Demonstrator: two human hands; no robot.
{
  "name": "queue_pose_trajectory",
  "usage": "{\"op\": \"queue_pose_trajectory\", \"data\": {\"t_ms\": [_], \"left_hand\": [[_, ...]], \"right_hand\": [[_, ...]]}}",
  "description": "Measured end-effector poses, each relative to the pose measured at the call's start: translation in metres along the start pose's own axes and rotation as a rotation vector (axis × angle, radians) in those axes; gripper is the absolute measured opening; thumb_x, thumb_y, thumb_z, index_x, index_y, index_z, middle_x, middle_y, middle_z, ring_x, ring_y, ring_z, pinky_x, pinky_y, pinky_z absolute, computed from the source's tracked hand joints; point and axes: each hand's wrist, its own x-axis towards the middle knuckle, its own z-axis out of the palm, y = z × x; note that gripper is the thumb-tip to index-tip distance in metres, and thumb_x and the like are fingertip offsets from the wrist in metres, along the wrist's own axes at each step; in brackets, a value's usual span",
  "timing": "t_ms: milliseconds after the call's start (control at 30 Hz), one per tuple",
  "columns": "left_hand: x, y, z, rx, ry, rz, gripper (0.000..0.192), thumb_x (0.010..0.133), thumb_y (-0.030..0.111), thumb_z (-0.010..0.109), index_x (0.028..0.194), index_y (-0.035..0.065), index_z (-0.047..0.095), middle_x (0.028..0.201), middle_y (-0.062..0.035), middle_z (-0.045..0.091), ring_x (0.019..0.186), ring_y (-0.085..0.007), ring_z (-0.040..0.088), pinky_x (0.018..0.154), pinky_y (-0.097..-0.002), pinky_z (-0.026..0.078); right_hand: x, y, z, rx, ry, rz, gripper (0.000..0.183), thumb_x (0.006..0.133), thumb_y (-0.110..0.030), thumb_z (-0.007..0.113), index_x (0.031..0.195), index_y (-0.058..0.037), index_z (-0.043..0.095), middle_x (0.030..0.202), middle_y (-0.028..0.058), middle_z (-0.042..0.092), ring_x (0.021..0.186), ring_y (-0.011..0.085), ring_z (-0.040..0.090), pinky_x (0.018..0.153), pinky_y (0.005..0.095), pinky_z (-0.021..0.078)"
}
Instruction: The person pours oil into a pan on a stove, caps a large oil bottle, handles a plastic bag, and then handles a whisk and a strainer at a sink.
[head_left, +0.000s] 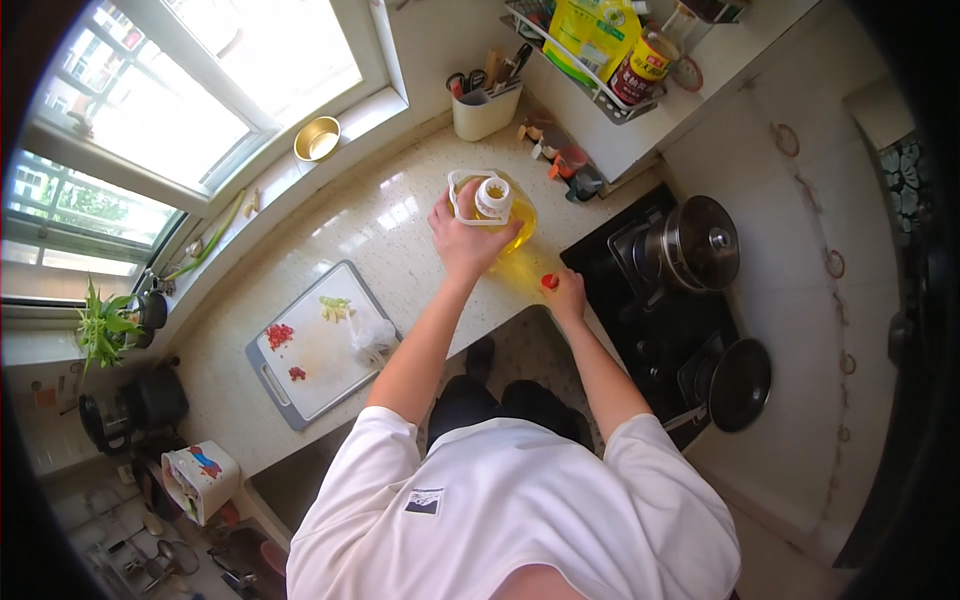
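My left hand (466, 236) grips a large clear plastic jug of yellow cooking oil (523, 214) near its neck and white handle. The jug's mouth is uncapped, and it stands on the speckled counter. Between the fingers of my right hand (566, 294) is a red cap (550, 281), held near the counter's front edge beside the stove. To the left lies a white cutting board with a grey rim (319, 390); on it are chopped red pieces (279, 336), chopped pale green pieces (334, 308) and a crumpled clear plastic bag (371, 335).
A black gas stove (637, 330) at right holds a lidded pot (703, 244) and a frying pan (739, 385). Behind are a knife holder (487, 112) and a wall rack (589, 64) with condiments. A metal bowl (317, 139) sits on the windowsill; a potted plant (109, 326) is far left.
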Motion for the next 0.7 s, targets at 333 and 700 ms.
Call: {"op": "queue_pose_trajectory", "data": {"t_ms": [333,700], "left_hand": [[0.0,-0.005,0.004,0.006,0.015,0.04,0.081,0.057,0.042,0.088,0.13,0.0295,0.055,0.133,-0.0211,0.047,0.124,-0.0435,0.042,0.097,-0.0525,0.045],[-0.006,-0.019,0.012,-0.067,0.026,0.01,0.1,0.058,0.043,0.087,0.145,0.0238,0.041,0.146,-0.0198,0.035,0.131,-0.0436,0.037,0.104,-0.0539,0.039]], "right_hand": [[-0.009,0.023,0.001,0.023,-0.061,-0.111,0.03,0.065,-0.012,0.085,0.081,-0.0034,0.06,0.097,0.0122,0.062,0.096,0.034,0.058,0.085,0.0413,0.0473],[0.031,-0.189,-0.118,0.294,0.182,-0.61,0.03,0.083,-0.013,0.07,0.111,-0.0048,0.065,0.111,0.0097,0.064,0.07,0.0212,0.065,0.059,0.03,0.0525]]}}
